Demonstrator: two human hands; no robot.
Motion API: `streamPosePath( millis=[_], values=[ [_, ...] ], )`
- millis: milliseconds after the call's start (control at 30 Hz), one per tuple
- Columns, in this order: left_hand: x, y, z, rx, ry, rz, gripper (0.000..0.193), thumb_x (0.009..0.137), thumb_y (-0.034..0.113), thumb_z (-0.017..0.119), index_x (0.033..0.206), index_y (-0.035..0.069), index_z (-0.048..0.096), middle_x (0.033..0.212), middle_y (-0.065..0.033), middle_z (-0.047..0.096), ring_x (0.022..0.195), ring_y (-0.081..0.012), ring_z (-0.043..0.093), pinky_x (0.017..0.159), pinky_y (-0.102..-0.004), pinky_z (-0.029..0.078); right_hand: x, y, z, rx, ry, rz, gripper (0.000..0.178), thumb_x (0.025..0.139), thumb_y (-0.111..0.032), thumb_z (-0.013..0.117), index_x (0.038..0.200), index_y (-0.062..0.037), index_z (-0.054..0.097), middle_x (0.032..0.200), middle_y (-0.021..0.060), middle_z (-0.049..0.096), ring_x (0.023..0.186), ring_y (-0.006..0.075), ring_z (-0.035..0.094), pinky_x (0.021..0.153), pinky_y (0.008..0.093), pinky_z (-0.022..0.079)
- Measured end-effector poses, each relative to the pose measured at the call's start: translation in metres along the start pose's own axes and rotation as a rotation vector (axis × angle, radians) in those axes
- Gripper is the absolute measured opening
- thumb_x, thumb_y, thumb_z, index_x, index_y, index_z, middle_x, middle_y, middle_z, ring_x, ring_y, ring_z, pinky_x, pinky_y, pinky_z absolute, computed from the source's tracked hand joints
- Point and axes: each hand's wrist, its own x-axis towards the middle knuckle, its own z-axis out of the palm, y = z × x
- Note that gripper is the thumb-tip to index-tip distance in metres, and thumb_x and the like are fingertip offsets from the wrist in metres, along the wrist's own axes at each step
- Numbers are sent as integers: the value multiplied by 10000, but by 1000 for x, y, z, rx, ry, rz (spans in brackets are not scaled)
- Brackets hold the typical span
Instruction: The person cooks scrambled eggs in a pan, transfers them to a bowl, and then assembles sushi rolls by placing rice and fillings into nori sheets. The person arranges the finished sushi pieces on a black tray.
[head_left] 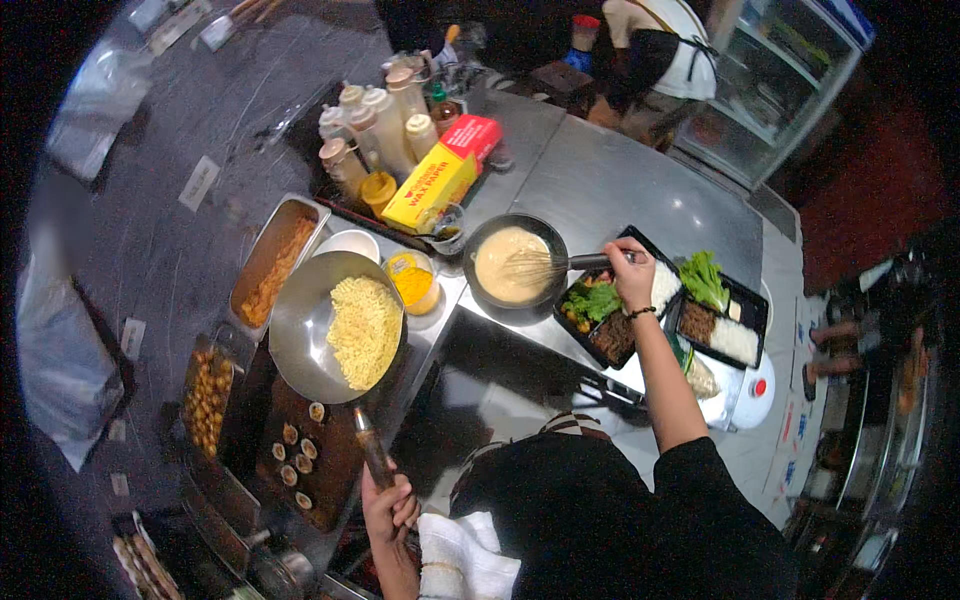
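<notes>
My left hand (390,503) is closed around the wooden handle (373,450) of a wide steel pan (298,345). Pale yellow noodles or pasta (362,330) lie in a heap on the pan's right side. In my right hand (631,276) is the dark handle of a whisk (545,264). Its wires rest in a cream-coloured sauce inside a round dark bowl (478,288). Beneath my right wrist, a black meal tray (622,362) holds rice, greens and brown meat. A white towel (465,556) lies by my left wrist.
Squeeze bottles (375,130) and a wax paper box (445,175) stand behind the bowl. A tub of yellow stuff (413,282) sits between pan and bowl. Shells (300,463) lie on the griddle (335,490). A second meal tray (762,320) is at right; a person (680,50) stands far back.
</notes>
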Motion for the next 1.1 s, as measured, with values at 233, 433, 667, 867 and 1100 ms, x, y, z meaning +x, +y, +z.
streamPosePath(
  millis=[233,433,667,867,1100],
  values=[
    [-28,-40,40,-116,168,102,398,846,-101,534,1189,81,450,577,-16,422,315,-78,326,289,-262,313,35,5,-20,171,-27,239,127,924,-115,670,900,6,645,781,66,679,501,125,614,443,248,485],
    [-45,-54,68,-88,267,142,404,851,-91,519,1207,95,480,577,-4,415,319,-71,315,293,-250,297,62,19,-22,132,-204,228,131,906,-103,698,877,18,658,777,80,679,512,139,622,459,265,503],
    [-57,-81,79,-106,309,156,380,865,-84,508,1193,106,494,583,-1,411,329,-67,324,295,-229,286,80,24,-12,204,-270,174,132,912,-109,680,856,10,670,747,76,679,505,137,613,465,263,493],
    [-59,-106,97,-146,406,175,405,857,-87,533,1207,112,493,598,1,422,334,-67,336,294,-232,288,92,37,-11,190,-307,173,135,907,-111,696,858,11,665,722,70,662,516,138,621,461,266,489],
    [-53,-102,108,-111,421,182,391,827,-76,539,1165,114,485,587,10,413,328,-66,325,298,-236,275,99,39,-7,264,-361,235,139,904,-117,705,868,13,669,732,90,678,526,151,634,476,275,509]
  ],
)
